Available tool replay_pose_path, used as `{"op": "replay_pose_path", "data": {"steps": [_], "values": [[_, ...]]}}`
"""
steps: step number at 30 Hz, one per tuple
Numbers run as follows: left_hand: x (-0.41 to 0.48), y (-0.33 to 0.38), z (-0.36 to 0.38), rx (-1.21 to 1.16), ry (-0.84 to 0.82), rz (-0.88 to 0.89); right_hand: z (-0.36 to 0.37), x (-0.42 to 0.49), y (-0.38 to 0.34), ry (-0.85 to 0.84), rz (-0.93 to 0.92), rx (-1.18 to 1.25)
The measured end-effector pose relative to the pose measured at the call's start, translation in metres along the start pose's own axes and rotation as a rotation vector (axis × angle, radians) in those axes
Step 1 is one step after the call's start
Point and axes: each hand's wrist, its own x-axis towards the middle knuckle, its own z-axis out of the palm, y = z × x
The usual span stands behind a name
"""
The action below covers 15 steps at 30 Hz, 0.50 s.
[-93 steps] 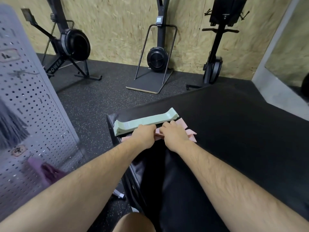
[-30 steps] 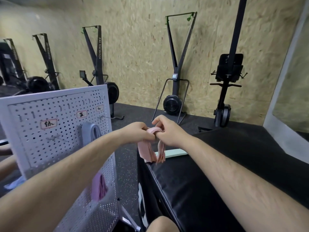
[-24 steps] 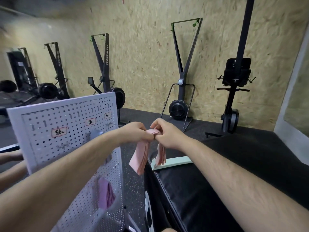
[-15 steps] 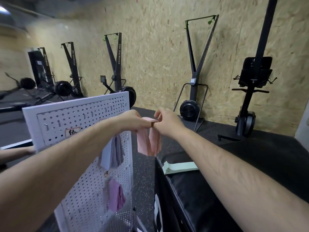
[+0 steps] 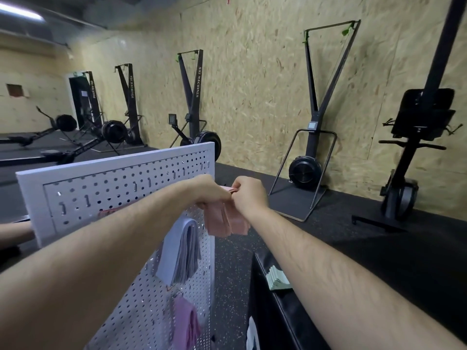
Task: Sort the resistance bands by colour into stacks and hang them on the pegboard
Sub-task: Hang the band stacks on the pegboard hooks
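Note:
My left hand [image 5: 211, 192] and my right hand [image 5: 246, 194] both pinch the top of a stack of pink bands [image 5: 226, 219], which hangs folded between them beside the right edge of the white pegboard [image 5: 113, 183]. A stack of blue-grey bands [image 5: 180, 251] hangs on the board below my left forearm. Lower down hangs a bunch of purple bands [image 5: 185, 324]. A stack of pale green bands [image 5: 278, 277] lies on the black padded box [image 5: 328, 286], partly hidden by my right forearm.
Several ski machines and rowers [image 5: 313, 137] stand along the chipboard wall. The floor is dark speckled rubber [image 5: 230, 274]. Another person's forearm [image 5: 15, 231] shows at the left edge behind the pegboard.
Both hands picked the pink bands up off the black box, lifted them and carried them left to the pegboard's upper right edge. My view rose and swung left.

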Motion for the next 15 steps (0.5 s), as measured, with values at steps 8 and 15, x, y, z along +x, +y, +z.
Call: {"op": "replay_pose_path", "data": {"steps": [8,15], "values": [[0.023,-0.025,0.014,0.169,0.03,0.072,0.03,0.017,0.021,-0.155,-0.041,0.003],[0.025,-0.029,0.031,0.265,0.035,0.157,0.055,0.007,0.041,-0.239,-0.035,0.123]]}}
